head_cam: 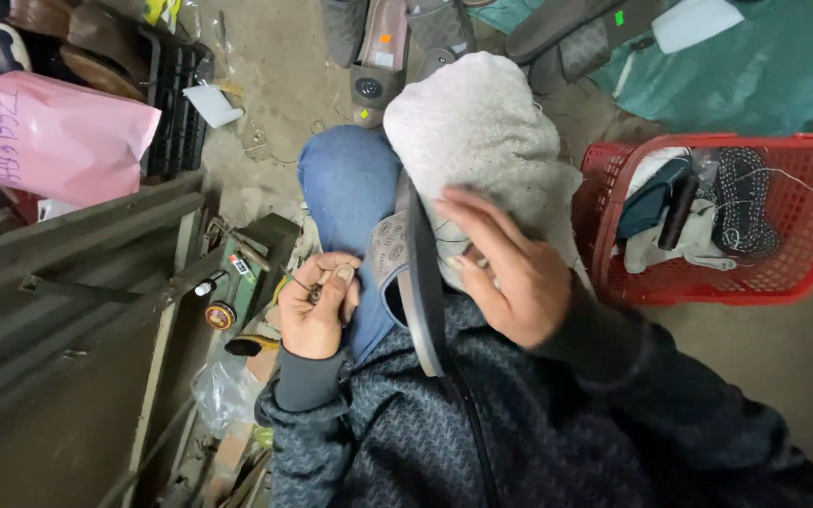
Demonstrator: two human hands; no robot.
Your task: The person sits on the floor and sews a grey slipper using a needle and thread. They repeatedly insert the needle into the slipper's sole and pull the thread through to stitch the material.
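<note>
Looks like mid-stitch on the grey-soled fuzzy slipper (pixel 444 188) propped on the knee, right hand (pixel 510 273) pressed flat holding it steady, left hand (pixel 317 310) pinching a small awl (pixel 312 293), next poke probably needs careful aim along the sole edge.

Dark grey-black patterned jacket, small woven geometric print, zip line down the front between the hands. Plain dark grey ribbed cuffs on both wrists, just below left hand (pixel 320 306) and right hand (pixel 505 268). Blue jeans on the knee above the left hand. Both hands bare, no gloves.
</note>
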